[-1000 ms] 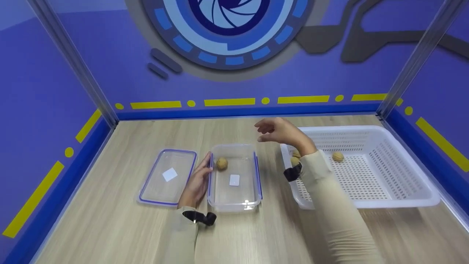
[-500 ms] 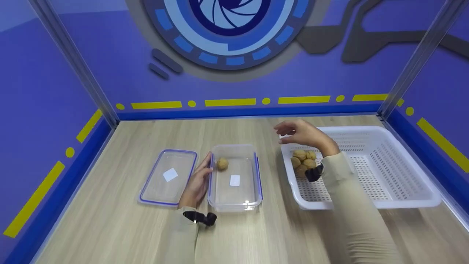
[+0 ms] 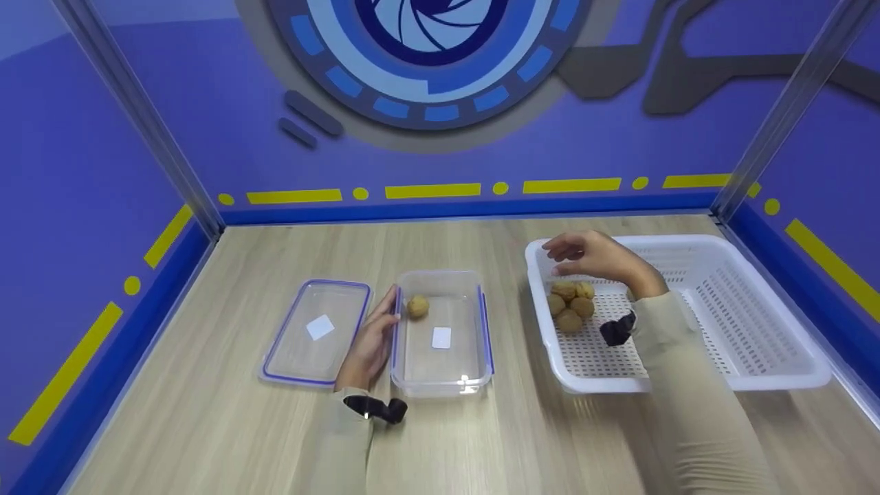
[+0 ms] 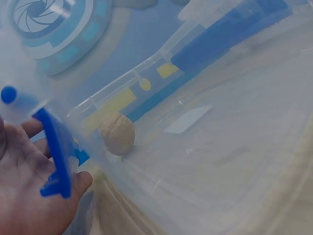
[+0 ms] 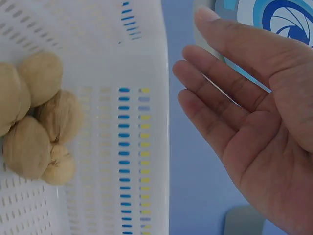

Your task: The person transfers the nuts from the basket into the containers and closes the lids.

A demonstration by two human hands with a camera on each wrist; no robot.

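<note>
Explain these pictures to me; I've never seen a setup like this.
There is no robot here, just a person's two bare hands. The wide picture comes from a camera on the head, looking forward and down; the two closer ones come from cameras worn on each wrist.

On the wooden table lie a clear lid with a blue edge, an open clear box holding one walnut, and a white basket holding several more walnuts.

The left hand rests against the box's left side. The right hand is above the basket's far left part, with nothing held.
</note>
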